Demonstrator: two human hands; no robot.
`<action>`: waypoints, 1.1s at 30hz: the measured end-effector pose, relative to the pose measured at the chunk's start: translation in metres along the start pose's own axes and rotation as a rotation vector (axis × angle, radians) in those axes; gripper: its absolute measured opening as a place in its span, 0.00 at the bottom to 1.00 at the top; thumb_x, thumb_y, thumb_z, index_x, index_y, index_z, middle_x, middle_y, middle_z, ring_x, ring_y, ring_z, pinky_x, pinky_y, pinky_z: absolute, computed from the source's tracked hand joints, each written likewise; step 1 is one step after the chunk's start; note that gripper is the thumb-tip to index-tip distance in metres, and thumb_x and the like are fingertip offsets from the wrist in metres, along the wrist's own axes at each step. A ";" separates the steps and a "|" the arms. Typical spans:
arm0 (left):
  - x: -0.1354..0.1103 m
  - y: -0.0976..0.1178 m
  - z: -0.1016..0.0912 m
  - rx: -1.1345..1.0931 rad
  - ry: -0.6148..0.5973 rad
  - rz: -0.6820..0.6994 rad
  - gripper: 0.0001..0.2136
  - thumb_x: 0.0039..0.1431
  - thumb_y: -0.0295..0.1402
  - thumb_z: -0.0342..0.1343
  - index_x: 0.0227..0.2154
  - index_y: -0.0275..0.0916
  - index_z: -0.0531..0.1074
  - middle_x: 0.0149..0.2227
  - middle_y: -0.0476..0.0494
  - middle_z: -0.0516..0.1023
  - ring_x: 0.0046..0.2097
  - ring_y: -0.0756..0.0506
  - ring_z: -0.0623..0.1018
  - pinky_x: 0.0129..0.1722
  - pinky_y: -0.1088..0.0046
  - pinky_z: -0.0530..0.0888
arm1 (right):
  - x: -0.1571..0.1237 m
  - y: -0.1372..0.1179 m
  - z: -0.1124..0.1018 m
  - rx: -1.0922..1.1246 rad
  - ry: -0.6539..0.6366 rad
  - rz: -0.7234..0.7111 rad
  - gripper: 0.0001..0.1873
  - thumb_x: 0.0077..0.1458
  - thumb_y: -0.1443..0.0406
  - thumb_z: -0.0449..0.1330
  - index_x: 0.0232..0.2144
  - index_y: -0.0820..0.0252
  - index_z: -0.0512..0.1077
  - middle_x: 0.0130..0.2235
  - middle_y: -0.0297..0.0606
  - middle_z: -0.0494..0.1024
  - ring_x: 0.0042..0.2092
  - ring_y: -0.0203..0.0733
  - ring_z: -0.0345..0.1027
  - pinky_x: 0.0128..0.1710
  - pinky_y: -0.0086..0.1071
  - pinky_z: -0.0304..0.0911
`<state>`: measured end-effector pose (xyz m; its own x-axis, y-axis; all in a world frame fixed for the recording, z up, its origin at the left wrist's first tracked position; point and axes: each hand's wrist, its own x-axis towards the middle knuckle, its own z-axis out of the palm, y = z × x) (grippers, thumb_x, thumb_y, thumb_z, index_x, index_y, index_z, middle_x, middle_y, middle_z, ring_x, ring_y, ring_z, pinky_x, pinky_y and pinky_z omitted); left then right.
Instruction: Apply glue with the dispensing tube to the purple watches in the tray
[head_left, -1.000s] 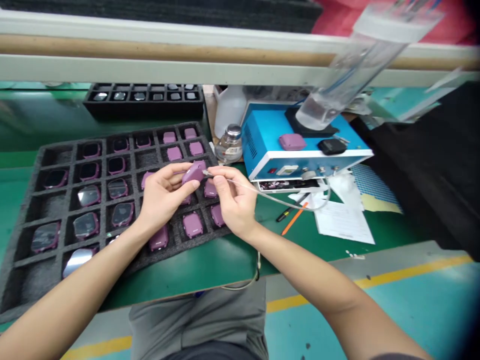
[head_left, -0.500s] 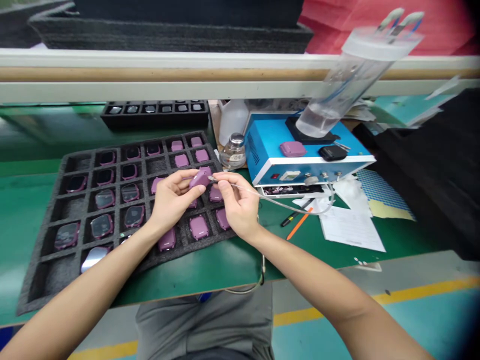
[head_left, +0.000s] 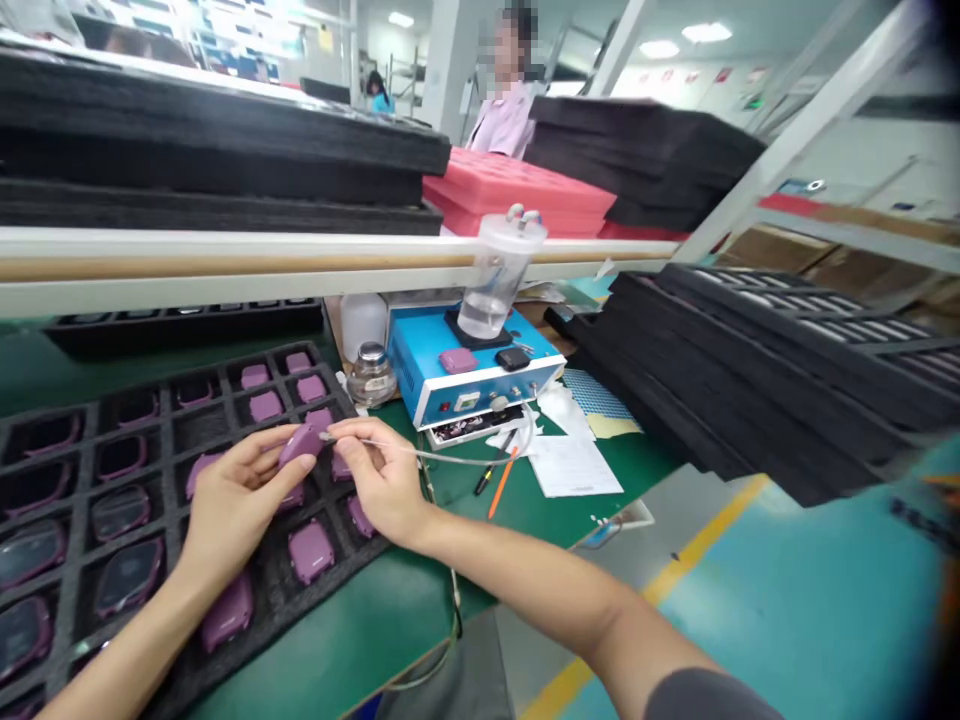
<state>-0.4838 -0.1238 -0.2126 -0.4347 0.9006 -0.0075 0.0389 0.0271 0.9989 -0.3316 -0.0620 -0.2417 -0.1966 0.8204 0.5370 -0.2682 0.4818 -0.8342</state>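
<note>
My left hand [head_left: 232, 500] is closed around a small purple watch case [head_left: 300, 442], held just above the black foam tray [head_left: 75, 455]. My right hand [head_left: 379, 475] pinches the metal tip of a thin clear tube [head_left: 457, 460] against the right edge of that case. The tube runs right to the blue box machine [head_left: 469, 375]. In the tray's pockets below my hands lie several purple cases [head_left: 310, 551], some face down and some with dark screens up.
On the blue machine stand a clear cylinder [head_left: 495, 275] and one purple case [head_left: 458, 360]. A glass bottle [head_left: 371, 375], pens [head_left: 499, 470] and papers [head_left: 574, 465] lie nearby. Black foam trays [head_left: 750, 380] are stacked at right; a person [head_left: 506, 110] stands behind the shelf.
The view has swung up and to the right, so the shelf, the stacked trays and the room behind show. My hands keep the same hold on the case and the tube tip.
</note>
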 end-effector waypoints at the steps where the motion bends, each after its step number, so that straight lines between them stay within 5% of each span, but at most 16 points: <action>1: 0.000 0.000 0.000 -0.013 -0.002 -0.004 0.33 0.37 0.48 0.78 0.47 0.38 0.79 0.46 0.38 0.85 0.45 0.41 0.86 0.40 0.75 0.82 | 0.000 0.000 0.000 0.001 0.000 0.000 0.09 0.66 0.61 0.61 0.40 0.58 0.80 0.43 0.41 0.83 0.45 0.40 0.79 0.43 0.30 0.76; 9: -0.003 -0.001 -0.002 -0.036 -0.040 0.042 0.31 0.40 0.49 0.76 0.46 0.36 0.79 0.47 0.34 0.85 0.50 0.35 0.84 0.56 0.56 0.80 | -0.006 0.000 0.004 -0.020 -0.017 0.037 0.12 0.67 0.58 0.60 0.41 0.59 0.80 0.43 0.43 0.83 0.45 0.42 0.79 0.46 0.34 0.76; 16: -0.019 -0.018 0.003 -0.135 -0.100 0.129 0.21 0.47 0.35 0.72 0.44 0.33 0.80 0.47 0.33 0.84 0.47 0.38 0.85 0.51 0.62 0.80 | -0.028 0.000 -0.005 -0.228 0.029 0.184 0.22 0.62 0.48 0.62 0.40 0.60 0.81 0.46 0.47 0.83 0.47 0.50 0.79 0.52 0.49 0.73; 22: -0.016 -0.050 0.007 -0.197 -0.128 0.148 0.26 0.48 0.38 0.74 0.49 0.32 0.78 0.48 0.32 0.83 0.50 0.39 0.83 0.55 0.62 0.77 | -0.040 -0.002 -0.010 -0.231 0.036 0.254 0.27 0.60 0.44 0.64 0.44 0.62 0.80 0.46 0.48 0.83 0.41 0.49 0.79 0.56 0.57 0.72; 33: -0.013 -0.025 0.004 -0.210 -0.171 0.140 0.24 0.47 0.36 0.75 0.45 0.32 0.78 0.48 0.33 0.83 0.49 0.39 0.84 0.53 0.63 0.78 | -0.028 -0.002 -0.005 -0.123 0.045 0.122 0.17 0.64 0.52 0.63 0.39 0.61 0.80 0.42 0.44 0.83 0.43 0.44 0.79 0.45 0.41 0.80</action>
<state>-0.4755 -0.1347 -0.2378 -0.2801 0.9496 0.1409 -0.1066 -0.1767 0.9785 -0.3208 -0.0841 -0.2557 -0.1777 0.8866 0.4271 -0.1266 0.4098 -0.9034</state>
